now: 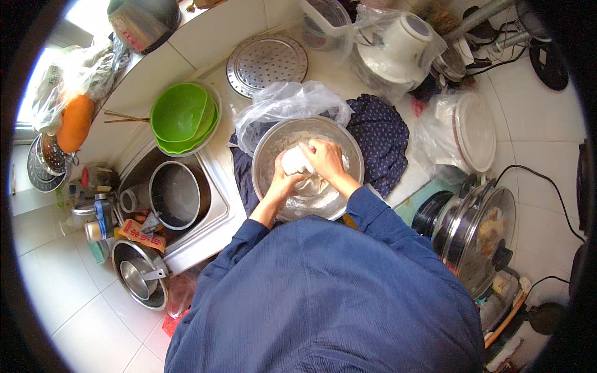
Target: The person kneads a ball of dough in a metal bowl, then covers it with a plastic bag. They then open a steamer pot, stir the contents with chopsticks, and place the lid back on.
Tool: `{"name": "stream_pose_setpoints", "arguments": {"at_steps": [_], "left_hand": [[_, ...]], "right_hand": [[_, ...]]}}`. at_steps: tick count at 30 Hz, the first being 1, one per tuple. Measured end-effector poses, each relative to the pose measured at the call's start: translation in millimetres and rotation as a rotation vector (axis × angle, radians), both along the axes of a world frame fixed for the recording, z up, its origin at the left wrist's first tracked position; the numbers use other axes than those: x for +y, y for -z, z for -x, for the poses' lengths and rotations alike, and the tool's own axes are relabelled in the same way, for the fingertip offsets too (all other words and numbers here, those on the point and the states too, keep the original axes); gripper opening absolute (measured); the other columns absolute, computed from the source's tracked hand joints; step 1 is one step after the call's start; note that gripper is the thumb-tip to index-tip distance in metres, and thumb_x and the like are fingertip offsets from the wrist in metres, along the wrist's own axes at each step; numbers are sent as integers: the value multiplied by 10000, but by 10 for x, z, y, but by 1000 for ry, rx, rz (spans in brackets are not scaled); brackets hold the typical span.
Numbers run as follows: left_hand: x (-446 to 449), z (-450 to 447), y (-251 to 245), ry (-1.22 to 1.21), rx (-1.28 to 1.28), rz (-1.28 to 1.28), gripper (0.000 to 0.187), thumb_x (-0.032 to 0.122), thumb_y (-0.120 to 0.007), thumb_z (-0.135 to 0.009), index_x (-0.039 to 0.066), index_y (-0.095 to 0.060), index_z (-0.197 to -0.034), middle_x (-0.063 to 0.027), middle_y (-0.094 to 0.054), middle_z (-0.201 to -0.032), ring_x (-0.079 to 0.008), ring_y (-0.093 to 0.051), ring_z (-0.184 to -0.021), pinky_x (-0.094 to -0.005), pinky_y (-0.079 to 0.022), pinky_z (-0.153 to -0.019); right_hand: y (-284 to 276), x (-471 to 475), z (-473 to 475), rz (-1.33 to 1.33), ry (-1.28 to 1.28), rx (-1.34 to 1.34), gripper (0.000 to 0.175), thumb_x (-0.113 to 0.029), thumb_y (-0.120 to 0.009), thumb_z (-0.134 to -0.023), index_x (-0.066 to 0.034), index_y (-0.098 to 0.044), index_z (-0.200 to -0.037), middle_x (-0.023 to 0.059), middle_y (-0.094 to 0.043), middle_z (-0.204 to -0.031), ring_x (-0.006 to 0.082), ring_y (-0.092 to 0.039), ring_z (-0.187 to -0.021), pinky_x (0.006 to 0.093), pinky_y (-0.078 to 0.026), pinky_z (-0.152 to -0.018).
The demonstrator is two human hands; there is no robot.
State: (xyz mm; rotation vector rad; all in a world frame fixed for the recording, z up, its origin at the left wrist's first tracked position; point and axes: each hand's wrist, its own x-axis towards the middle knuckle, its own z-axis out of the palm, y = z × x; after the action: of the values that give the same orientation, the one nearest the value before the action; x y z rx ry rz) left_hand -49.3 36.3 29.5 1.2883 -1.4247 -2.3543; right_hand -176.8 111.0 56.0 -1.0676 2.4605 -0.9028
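Observation:
In front of me stands a wide stainless steel bowl (354, 172) with white flour dusted over its inner wall. Inside it, a lump of pale dough (311, 185) has a smooth, bright white upper part and a creased, beige lower part. My left hand (283, 179) clasps the lump from the left, its thumb across the front. From the upper right, my right hand (325, 158) grips its top edge with bent fingers. The underside of the dough and some fingertips are hidden.
Dark patterned cloth (378, 140) and a clear plastic bag (298, 100) surround the bowl. Left are green bowls (179, 114) and a sink (223, 205) holding a pot (175, 196). A perforated steamer plate (267, 63) lies behind; lidded pans (482, 242) stand right.

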Motion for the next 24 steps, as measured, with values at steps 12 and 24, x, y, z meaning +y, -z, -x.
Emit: {"name": "stream_pose_setpoints", "arguments": {"at_steps": [12,24], "left_hand": [[78,-171,83,547,-453,1128,640,116,-554,-757,-29,-249,-1300,-277,-457,-1081,-408,-503,-975,-429,-488,-712],[-575,53,-23,471,-148,1292,574,229,-688,-677,-43,-430,-1111,-271,-576,-876,-382,-576,-843,-447,-467,-706]], "right_hand": [[584,-36,-404,101,-128,535,343,-257,-536,-740,-72,-518,-1028,121,-521,-1038,268,-479,-992,414,-358,-822],[379,-514,-58,152,-39,417,244,-262,-484,-825,-101,-566,-661,87,-576,-629,245,-552,-671,420,-372,-741]]}}
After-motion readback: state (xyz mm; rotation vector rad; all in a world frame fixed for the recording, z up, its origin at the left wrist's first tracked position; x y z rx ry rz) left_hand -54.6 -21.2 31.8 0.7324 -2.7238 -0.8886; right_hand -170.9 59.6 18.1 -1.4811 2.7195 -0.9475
